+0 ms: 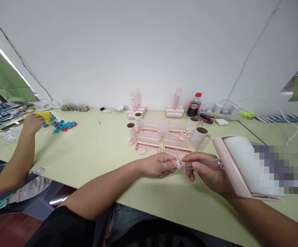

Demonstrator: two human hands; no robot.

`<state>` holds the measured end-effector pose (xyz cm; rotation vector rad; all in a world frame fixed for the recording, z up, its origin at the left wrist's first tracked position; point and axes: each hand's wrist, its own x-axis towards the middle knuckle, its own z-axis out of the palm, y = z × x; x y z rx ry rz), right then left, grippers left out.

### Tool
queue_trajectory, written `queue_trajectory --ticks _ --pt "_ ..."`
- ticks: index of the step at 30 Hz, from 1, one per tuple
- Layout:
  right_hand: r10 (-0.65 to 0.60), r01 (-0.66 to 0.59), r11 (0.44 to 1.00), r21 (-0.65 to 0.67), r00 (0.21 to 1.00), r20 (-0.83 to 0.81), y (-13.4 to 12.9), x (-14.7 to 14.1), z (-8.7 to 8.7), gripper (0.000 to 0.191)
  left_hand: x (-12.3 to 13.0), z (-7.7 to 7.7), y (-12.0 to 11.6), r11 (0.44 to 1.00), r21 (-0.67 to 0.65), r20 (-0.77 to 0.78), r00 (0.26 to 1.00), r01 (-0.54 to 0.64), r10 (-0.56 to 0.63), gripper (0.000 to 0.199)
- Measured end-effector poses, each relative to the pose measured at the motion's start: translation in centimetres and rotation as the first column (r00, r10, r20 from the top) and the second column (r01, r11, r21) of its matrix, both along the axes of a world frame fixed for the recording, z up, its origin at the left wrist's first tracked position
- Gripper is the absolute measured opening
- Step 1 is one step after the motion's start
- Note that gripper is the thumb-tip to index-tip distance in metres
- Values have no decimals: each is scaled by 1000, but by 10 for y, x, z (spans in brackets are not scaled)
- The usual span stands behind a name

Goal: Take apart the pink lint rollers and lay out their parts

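My right hand (210, 173) is wrapped round the clear pink handle of a lint roller (251, 164), whose white roll and pink cover lie over my right forearm. My left hand (160, 165) pinches the pale end piece (180, 165) of that handle. Just beyond my hands, open pink trays (147, 147) and small round pink discs (141, 151) lie on the table. Brown-cored rolls (200, 137) stand upright on both sides of the trays, with short clear pink handles beside them.
Assembled pink rollers (174, 111) stand near the wall, beside a cola bottle (194, 104). Chargers and cables (218, 109) lie at the back right. At the left, another person's hand (33, 123) touches yellow pieces (46, 117) near blue and red ones.
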<state>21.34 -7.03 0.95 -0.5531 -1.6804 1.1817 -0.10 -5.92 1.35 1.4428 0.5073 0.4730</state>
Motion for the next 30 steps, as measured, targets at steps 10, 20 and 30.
queue_trajectory --ticks 10,20,30 --pt "-54 54 999 -3 996 70 1 2 4 27 -1 -2 0 988 143 -43 998 -48 55 49" --pt "-41 44 998 -43 997 68 5 4 -1 27 2 -3 0 983 168 -54 996 -67 77 51" --pt "-25 35 994 -100 995 94 9 9 -11 32 3 -4 0 988 154 -59 997 -32 41 54"
